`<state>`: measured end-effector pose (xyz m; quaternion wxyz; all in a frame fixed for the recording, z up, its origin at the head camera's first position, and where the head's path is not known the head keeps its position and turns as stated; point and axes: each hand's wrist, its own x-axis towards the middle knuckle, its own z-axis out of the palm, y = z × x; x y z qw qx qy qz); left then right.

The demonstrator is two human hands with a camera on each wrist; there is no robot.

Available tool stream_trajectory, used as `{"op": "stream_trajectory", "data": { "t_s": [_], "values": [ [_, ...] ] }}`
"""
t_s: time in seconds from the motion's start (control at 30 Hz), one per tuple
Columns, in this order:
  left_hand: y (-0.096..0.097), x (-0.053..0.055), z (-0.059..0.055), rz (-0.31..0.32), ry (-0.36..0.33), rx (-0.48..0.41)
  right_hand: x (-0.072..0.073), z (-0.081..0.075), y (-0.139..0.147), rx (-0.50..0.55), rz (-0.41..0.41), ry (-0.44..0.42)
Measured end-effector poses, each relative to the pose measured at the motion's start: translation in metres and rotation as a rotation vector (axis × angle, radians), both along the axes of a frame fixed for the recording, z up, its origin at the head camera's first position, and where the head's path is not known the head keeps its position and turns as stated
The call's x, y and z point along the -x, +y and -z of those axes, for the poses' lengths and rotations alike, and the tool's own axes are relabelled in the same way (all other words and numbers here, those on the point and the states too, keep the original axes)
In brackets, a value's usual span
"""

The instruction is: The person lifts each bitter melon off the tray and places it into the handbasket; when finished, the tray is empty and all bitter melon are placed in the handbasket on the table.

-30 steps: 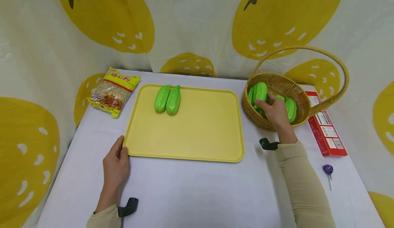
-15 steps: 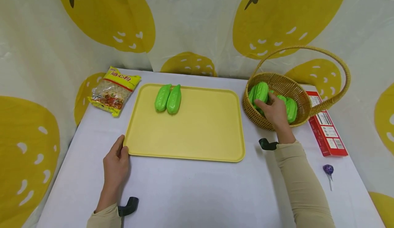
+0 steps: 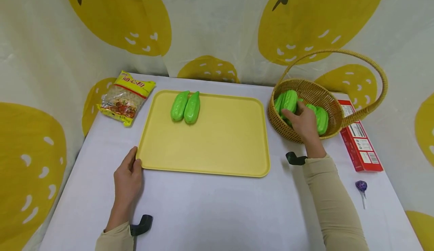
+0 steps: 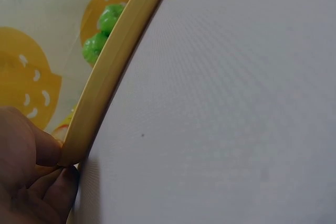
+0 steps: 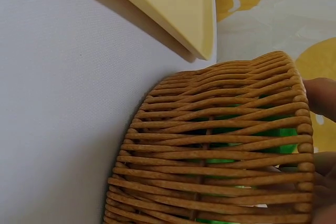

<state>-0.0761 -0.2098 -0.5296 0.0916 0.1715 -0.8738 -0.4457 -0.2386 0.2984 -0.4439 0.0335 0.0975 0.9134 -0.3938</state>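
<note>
My left hand pinches the near left corner of a yellow tray, and in the left wrist view the thumb and fingers meet at its rim. Two green, bumpy bitter melons lie side by side at the tray's back left. Inside a wicker basket, my right hand grips another bitter melon between thumb and fingers. Several more green bitter melons lie around it in the basket. In the right wrist view the woven basket wall hides most of the grip.
A bag of pasta lies left of the tray. Beside the basket's right side is a red box, with a purple lollipop in front of it. The basket's tall handle arches over the right side.
The bitter melon in my right hand leans slightly more to the right. My left hand keeps its hold on the tray corner, and the head view has shifted a little.
</note>
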Motion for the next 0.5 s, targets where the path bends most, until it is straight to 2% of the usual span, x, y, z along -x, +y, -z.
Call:
{"op": "stream_trajectory", "data": {
  "t_s": [0.33, 0.5],
  "values": [
    [0.0001, 0.0003, -0.0006, 0.001, -0.005, -0.008, -0.0042, -0.0044, 0.0033, 0.014, 0.003, -0.026],
    [-0.0003, -0.0002, -0.0008, -0.003, -0.009, -0.011, -0.0067, -0.0079, 0.0036, -0.012, 0.014, 0.003]
  ]
}}
